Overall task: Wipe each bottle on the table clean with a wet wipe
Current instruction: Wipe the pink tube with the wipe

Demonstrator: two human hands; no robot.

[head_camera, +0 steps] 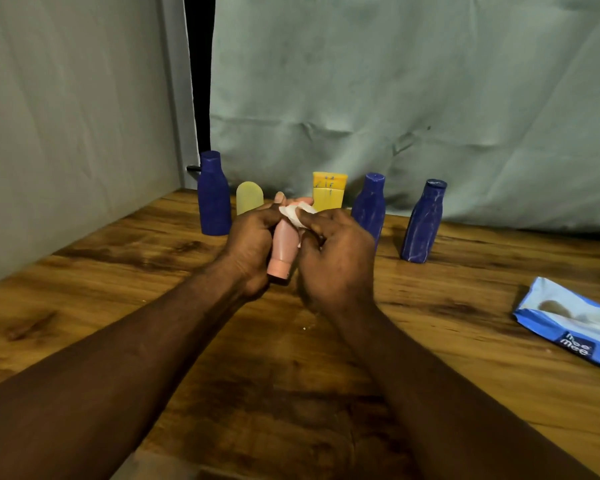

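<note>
Pink bottle (284,245) gripped in left hand (248,244); wet wipe (297,214) pinched by right hand (333,252). Bottle should be rotated while wipe is drawn along it

Prob. a home room corner rigged as a makeshift setup: wood-grain worktop (118,306) w/ wrinkled grey-green cloth (395,81) hung behind, plain panel (66,116) at left. Toiletry bottles (213,199) & a wipes pack (568,320) sit on it.
</note>
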